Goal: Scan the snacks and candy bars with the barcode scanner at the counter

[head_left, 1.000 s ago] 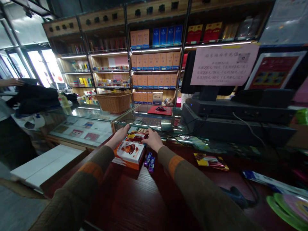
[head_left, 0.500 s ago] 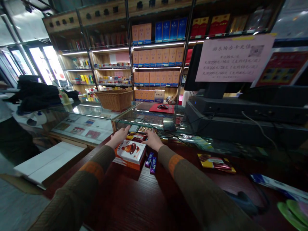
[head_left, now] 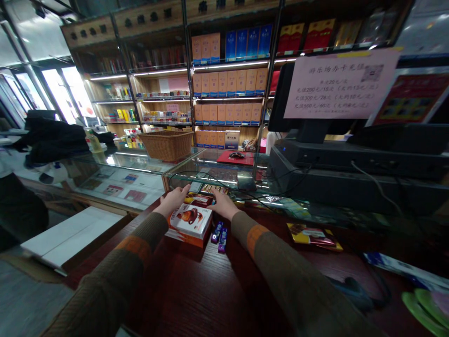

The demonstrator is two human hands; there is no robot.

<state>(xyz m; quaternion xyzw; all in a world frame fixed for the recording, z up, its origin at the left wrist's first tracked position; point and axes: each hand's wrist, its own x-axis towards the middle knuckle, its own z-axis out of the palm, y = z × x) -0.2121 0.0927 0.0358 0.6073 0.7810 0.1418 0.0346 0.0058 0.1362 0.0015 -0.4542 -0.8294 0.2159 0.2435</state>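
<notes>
Orange-and-white cardboard snack box (head_left: pixel 190 225) near far edge of dark wood counter (head_left: pixel 196 299).
Left hand (head_left: pixel 172 201), right hand (head_left: pixel 223 204) open, fingers spread at its far end, not gripping; looks light, stiff, best taken by the sides.

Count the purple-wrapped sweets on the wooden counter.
2. One sweet lies beside the printed box, the other just right of it, both below the right hand; others could be hidden behind the box.

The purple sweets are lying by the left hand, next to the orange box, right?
Not quite. The head view shows the purple sweets lying by the right hand, not the left. They are next to the orange box, as you said.
</notes>
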